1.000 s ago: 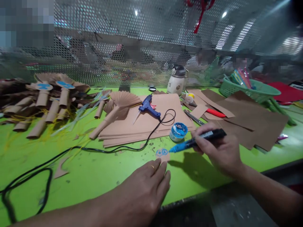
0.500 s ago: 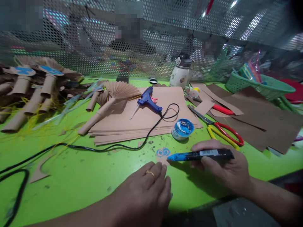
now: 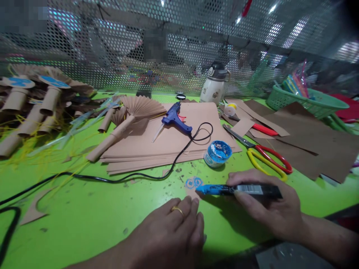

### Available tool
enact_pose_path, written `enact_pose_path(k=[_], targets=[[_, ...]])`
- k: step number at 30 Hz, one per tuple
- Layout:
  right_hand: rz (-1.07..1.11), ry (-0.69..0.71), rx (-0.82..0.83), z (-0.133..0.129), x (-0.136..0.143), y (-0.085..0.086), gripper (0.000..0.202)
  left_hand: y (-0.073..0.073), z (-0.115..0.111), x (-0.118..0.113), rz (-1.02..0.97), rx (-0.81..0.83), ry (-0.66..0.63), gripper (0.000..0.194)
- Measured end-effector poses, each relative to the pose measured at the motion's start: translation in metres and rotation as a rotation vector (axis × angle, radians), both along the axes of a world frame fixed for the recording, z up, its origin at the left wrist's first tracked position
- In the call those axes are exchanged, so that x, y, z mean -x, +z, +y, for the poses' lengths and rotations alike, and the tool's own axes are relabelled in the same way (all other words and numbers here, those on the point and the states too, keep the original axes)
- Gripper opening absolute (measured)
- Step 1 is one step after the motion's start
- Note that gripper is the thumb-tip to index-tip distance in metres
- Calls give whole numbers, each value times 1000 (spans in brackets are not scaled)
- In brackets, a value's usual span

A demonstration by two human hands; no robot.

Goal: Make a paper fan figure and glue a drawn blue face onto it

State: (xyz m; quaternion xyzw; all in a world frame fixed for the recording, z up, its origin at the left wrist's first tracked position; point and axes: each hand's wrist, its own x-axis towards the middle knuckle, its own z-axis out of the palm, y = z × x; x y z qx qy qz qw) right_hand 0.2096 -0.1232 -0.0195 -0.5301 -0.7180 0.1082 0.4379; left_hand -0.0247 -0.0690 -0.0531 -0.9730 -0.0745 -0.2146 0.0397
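A small piece of kraft paper [image 3: 191, 192] lies on the green table with two blue rings side by side on it. My left hand [image 3: 171, 228], a gold ring on one finger, holds the paper down with curled fingertips at its near edge. What lies beneath the palm is hidden. My right hand [image 3: 269, 209] grips a black marker [image 3: 249, 189] with a white label. Its front end is coated in blue paint and points left, at the paper just below the rings; whether it touches is unclear. An open tub of blue paint [image 3: 217, 154] stands behind the marker.
A blue glue gun [image 3: 176, 119] rests on stacked kraft sheets [image 3: 134, 149], its black cord crossing the table. Scissors [image 3: 260, 153] and brown sheets [image 3: 322, 138] lie right. A bottle [image 3: 213, 84] and green basket [image 3: 303, 101] stand behind. Paper fans and tubes [image 3: 50, 99] are piled left.
The marker tip has shifted slightly left and down over the paper, below the rings. My left hand stays on the paper. The view has moved a little.
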Motion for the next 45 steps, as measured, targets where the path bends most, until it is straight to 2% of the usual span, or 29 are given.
enact_pose_path(k=[4,10,18,28,35,38,42,45], targets=[[-12,-18,-14,-2,0,0,24,-3,0,2,56,46,29,32],[-41,-36,-35,-1,0,-1,23,-4,0,0,-14,74,45,31],[-55,-49,-1,-2,-1,-4,23,2,-2,0,-12,101,72,31],[-71,-54,21,0,-1,-4,22,1,-1,0,-12,97,58,32],[-70,-75,17,1,0,-4,20,5,-2,-1,3,133,51,32],[-66,-82,11,2,2,-2,19,3,0,-2,12,135,57,33],[-85,-88,5,3,4,1,19,-2,1,-4,-73,98,69,28],[-81,-74,5,2,3,0,18,1,0,-3,4,128,69,30]])
